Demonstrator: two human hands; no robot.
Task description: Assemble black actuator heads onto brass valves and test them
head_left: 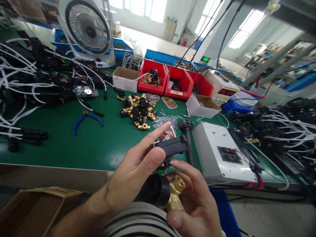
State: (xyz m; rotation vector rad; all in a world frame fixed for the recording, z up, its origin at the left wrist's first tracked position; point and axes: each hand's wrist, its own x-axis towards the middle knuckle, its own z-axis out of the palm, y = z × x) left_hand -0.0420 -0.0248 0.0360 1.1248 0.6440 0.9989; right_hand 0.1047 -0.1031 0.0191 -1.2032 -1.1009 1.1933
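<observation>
My left hand (138, 168) is closed on a black plastic housing (170, 146) with small metal parts on it, thumb on the near side and index finger stretched along the far side. Just below, my right hand (197, 197) grips a brass fitting (177, 185) joined to a round black part (158, 191). The right index finger reaches the underside of the housing. Both pieces are above my lap, at the bench's near edge. Beyond them lie a pile of brass fittings with black caps (138, 110) and a heap of thin metal clips (166, 120).
Blue-handled pliers (87, 120) lie left on the green bench (56, 141). At right are a black-handled tool (189, 141) and a grey box (217, 151). Red bins (153, 89), white cartons (125, 80) and a fan (87, 29) stand behind. White-cabled assemblies (22, 75) crowd both sides.
</observation>
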